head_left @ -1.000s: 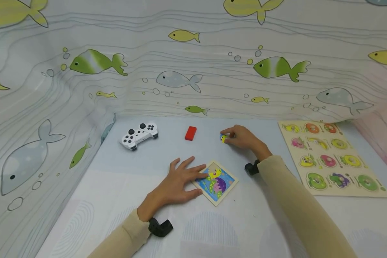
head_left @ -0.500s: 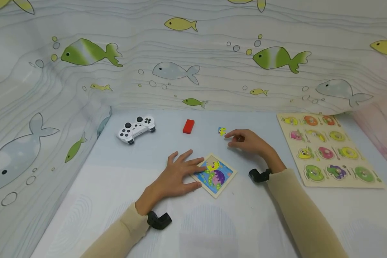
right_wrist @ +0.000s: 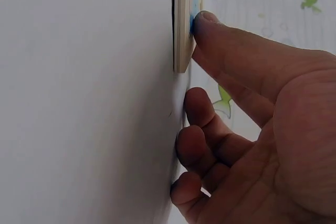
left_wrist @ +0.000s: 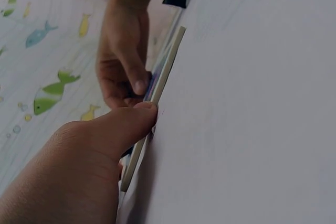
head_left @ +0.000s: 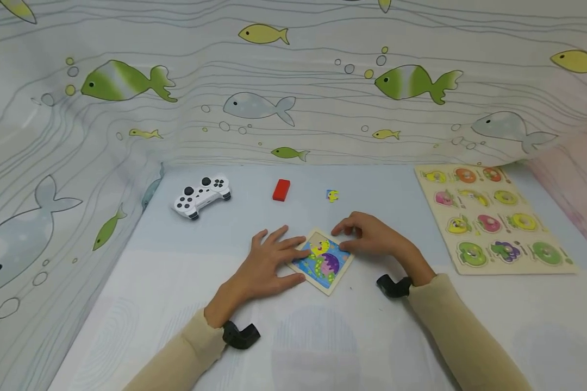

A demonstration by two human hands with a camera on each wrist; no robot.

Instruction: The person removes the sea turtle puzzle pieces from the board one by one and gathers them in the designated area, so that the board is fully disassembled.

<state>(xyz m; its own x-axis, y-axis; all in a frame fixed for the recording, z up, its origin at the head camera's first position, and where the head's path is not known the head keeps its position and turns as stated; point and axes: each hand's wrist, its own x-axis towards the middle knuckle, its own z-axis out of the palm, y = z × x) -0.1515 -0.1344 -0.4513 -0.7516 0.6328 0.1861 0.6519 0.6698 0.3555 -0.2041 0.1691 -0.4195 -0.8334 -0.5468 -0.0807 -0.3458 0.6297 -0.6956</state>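
A small square wooden jigsaw puzzle (head_left: 330, 266) with a turtle-like picture lies turned cornerwise on the table. Bare wood shows at its far corner. My left hand (head_left: 269, 266) rests at its left side with fingers spread, the index finger on the picture and the thumb at the frame's edge. At the right corner, my right hand (head_left: 369, 236) has its thumb touching the blue face, as the right wrist view also shows. The index fingertip is by the far right edge, the other fingers loosely curled. A loose blue and yellow puzzle piece (head_left: 332, 195) lies beyond the puzzle.
A white game controller (head_left: 202, 196) lies at the back left. The red block (head_left: 281, 190) sits between it and the loose piece. To the right is a large wooden fruit and vegetable puzzle board (head_left: 447, 225). Fish-printed cloth (head_left: 323, 136) rises behind the table.
My right hand let go of the puzzle piece, leaving it on the table, and moved back toward the near puzzle until it touched its right corner. The left hand stayed at the puzzle.
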